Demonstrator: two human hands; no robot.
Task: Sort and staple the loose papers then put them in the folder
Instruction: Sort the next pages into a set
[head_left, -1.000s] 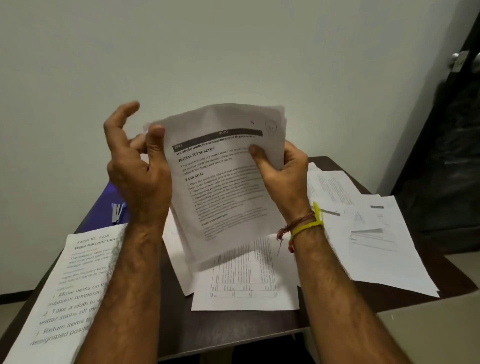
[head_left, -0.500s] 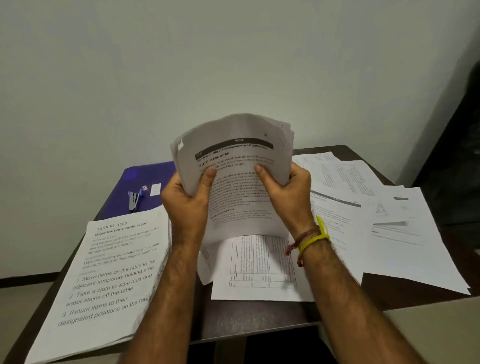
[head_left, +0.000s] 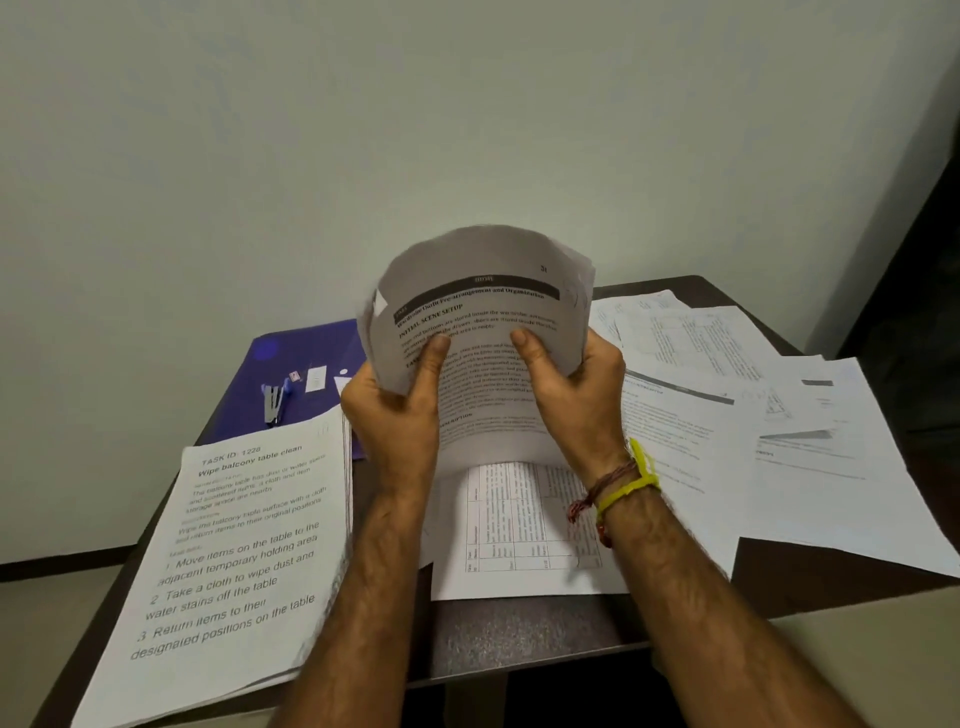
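A sheaf of printed papers (head_left: 483, 312) stands upright above the table, bowed into a curve. My left hand (head_left: 400, 410) grips its left edge with the thumb on the front page. My right hand (head_left: 571, 395) grips the right side, thumb likewise on the front. A purple folder (head_left: 291, 364) lies flat at the back left, and a small stapler (head_left: 272, 402) rests on it. A thick stack headed "TASK ID: 1228" (head_left: 234, 561) lies at the front left. Loose sheets (head_left: 753, 441) spread over the right of the table, and a sheet with a table grid (head_left: 524, 535) lies under my wrists.
The dark table (head_left: 519, 634) stands against a pale wall (head_left: 415, 130). Small white slips (head_left: 316, 378) lie on the folder beside the stapler. The front-left stack overhangs the table's front edge. A dark doorway sits at the far right.
One second ago my left hand was loose beside the sheaf; it now grips the left edge. Both hands brought the sheaf lower and bent it into a tighter curve.
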